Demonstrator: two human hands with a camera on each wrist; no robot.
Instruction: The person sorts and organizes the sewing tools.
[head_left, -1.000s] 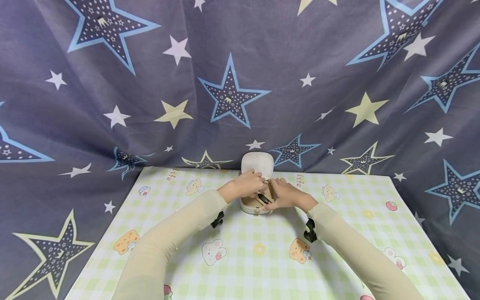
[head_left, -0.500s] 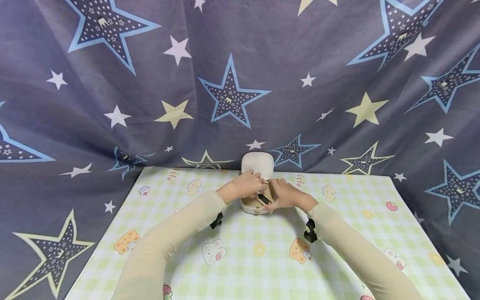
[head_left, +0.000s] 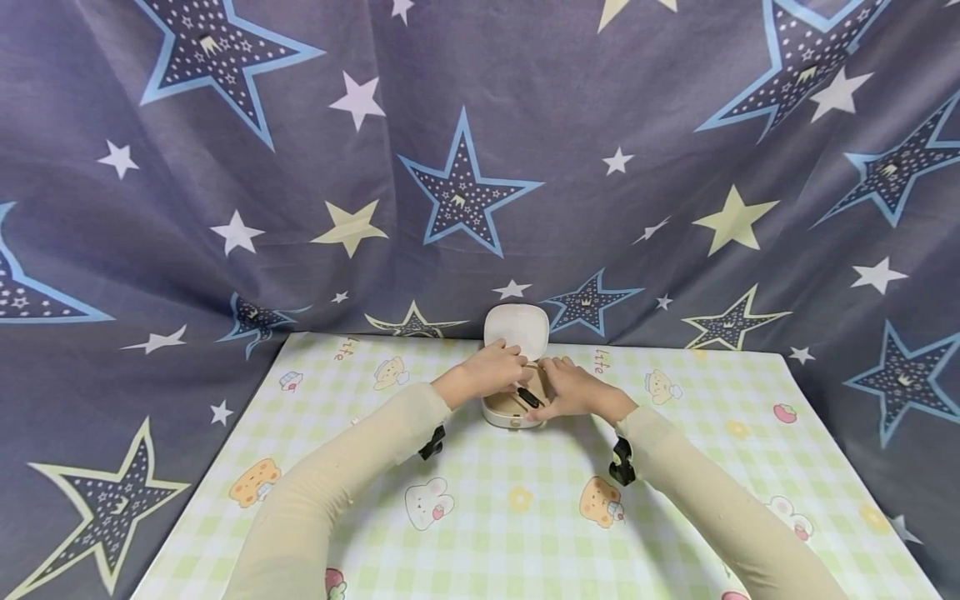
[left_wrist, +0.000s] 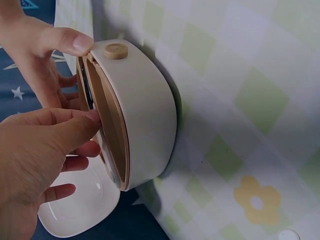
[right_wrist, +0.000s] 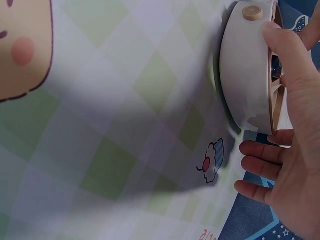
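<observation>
A small white storage box (head_left: 498,416) with a tan interior and a round tan button (left_wrist: 116,51) stands near the back of the table. Its white lid (head_left: 517,329) is raised behind it. My right hand (head_left: 573,389) grips the box's right side, thumb at the front rim (right_wrist: 272,31) and the other fingers towards the far side. Inside lies a slim black item (head_left: 528,397). Over the box's left part, my left hand (head_left: 497,368) pinches this item's end between thumb and forefinger; the fingertips hide that end. In the left wrist view the item is a dark strip along the tan insert.
A green-and-white checked cloth (head_left: 517,542) with cartoon prints covers the table. Right behind its back edge hangs a dark curtain (head_left: 315,275) with stars. Black straps with buckles (head_left: 622,461) hang below both wrists.
</observation>
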